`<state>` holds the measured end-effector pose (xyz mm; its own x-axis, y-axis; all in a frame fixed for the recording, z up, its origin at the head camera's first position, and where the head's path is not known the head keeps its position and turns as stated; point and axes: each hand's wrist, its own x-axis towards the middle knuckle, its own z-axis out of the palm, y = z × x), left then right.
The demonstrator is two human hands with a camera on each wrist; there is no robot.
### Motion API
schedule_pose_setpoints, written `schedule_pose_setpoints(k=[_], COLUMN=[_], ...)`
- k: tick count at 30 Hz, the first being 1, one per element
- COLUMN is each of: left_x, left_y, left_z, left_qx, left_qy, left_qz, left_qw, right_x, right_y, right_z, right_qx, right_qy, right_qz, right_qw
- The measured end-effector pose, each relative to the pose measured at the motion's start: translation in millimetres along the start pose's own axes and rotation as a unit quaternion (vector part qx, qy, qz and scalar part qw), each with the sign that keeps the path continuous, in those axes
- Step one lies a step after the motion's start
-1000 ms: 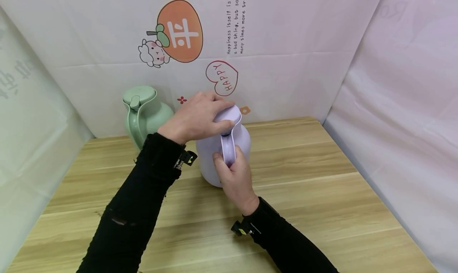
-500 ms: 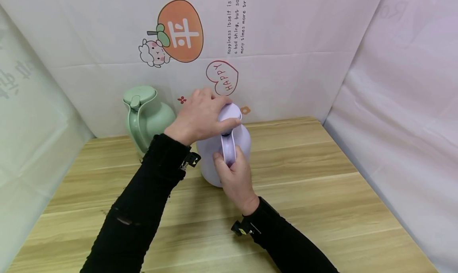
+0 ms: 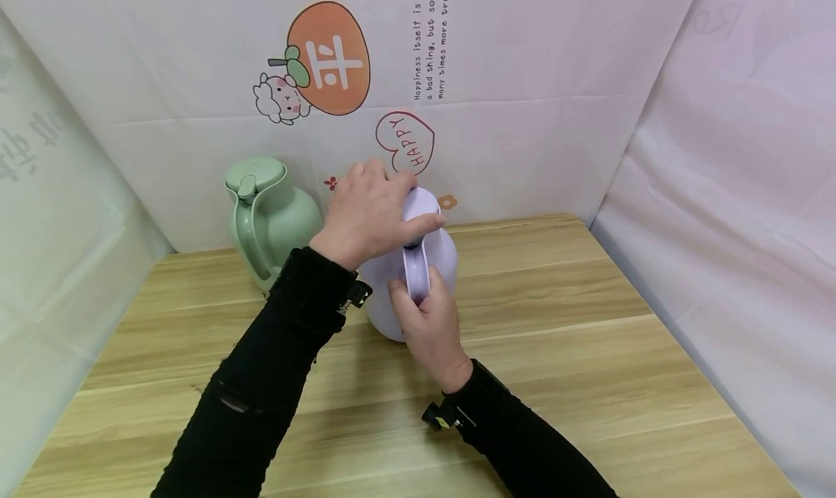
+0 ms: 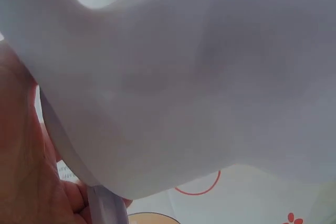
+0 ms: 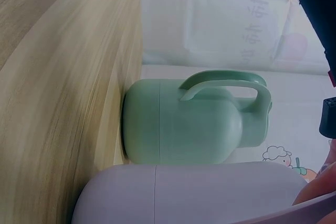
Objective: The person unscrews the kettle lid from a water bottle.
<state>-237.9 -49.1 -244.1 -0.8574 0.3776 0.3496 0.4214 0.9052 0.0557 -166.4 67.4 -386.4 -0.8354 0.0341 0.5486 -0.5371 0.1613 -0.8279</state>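
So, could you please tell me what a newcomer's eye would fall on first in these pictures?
Probably the lilac jug near the middle of the head view, with the person's right grip on its handle and left grip over its lid. Next would likely come the green jug to its left on the wooden table, then the large orange print on the white backdrop behind.

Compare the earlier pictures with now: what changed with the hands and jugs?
The left hand has shifted to the right over the lid, its thumb now reaching farther across; whether the lid turned, I can't tell. Nothing was newly grasped or released. The right hand stays round the handle of the lavender jug; that jug and the green jug stand where they were.
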Motion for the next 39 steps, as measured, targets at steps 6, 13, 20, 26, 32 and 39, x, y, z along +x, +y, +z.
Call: schedule_pose_setpoints(k=[6,13,20,26,32,39], left_x=[-1.1,-4.3,-5.2,-1.6,1.0,1.8], left_y=[5.3,5.7,0.5,-7.3,-10.9,-11.8], left_z=[0.7,-0.4,-7.0,-15.2,-17.2,-14.6], left_qx=[0.033,0.032,-0.007,-0.063,-0.069,-0.074], left_qy=[0.010,0.008,-0.026,-0.068,-0.103,-0.109], left_qz=[-0.025,-0.026,0.018,0.089,0.101,0.103], left_qw=[0.9991,0.9991,0.9995,0.9917,0.9871,0.9860], right_x=[1,1,2,2,1,1], right_y=[0,0,1,-1,-1,0], right_z=[0.8,1.0,0.4,0.3,0.4,0.8], right_qx=[0.001,0.002,0.003,0.004,0.007,0.005], right_qy=[0.001,0.004,-0.001,0.003,0.002,0.000], right_qz=[-0.006,-0.003,-0.007,-0.006,-0.003,-0.003], right_qw=[1.000,1.000,1.000,1.000,1.000,1.000])
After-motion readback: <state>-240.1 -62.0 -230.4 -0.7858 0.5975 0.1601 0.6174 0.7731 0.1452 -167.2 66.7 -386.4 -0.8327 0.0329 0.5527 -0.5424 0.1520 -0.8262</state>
